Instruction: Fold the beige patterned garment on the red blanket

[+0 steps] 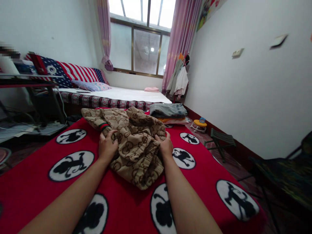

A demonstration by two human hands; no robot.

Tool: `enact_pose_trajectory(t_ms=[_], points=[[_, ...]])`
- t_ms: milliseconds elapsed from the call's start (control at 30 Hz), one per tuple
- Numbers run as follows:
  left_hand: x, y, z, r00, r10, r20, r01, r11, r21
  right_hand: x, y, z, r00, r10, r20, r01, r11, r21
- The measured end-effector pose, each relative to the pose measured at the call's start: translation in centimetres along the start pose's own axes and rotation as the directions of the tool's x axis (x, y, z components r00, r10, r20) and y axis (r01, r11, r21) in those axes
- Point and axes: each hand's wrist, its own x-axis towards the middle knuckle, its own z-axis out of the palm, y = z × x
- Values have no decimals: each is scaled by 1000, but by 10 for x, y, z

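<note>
With fingers of left hand [107, 147], gripping left side of brown monogrammed garment [129, 146], bunched on red monkey-print blanket [129, 208]; with right hand [166, 145], gripping right side. Apparently arranging it; next, likely needing even outward tension.

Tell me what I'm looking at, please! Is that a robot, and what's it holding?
No robot here: those are a person's own bare hands. There is just one picture, taken by a camera worn on that person's head, looking forward and down, so you see nearly what they see. The left hand and the right hand hold a crumpled brown patterned garment, one at each side. It lies on a red cover with round black-and-white pictures. Behind it sits a pile of folded cloth.
</note>
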Motion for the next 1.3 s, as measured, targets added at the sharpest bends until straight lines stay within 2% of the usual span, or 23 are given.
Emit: enact_pose_trajectory(t_ms=[133, 233, 333, 667, 933, 1300], points=[[0, 0, 0, 1000, -6, 3, 6, 1000, -1, 3, 2, 4, 996, -34, 79, 20, 984, 176], [0, 0, 0, 1000, -2, 6, 2, 1000, 4, 3, 5, 11, 974, -140, 176, 83, 951, 297], [1, -1, 0, 1000, -2, 10, 2, 1000, 9, 1, 6, 15, 953, -209, 217, 128, 932, 338], [-1, 4, -4, 999, -21, 27, 21, 1000, 2, -4, 3, 14, 970, -189, 153, 133, 938, 319], [-1, 7, -6, 999, -25, 35, 24, 999, 32, -2, 0, 10, 948, -145, 284, 72, 965, 253], [0, 4, -4, 1000, -14, 22, 13, 1000, 27, -5, -4, 8, 955, -107, 277, 57, 982, 182]])
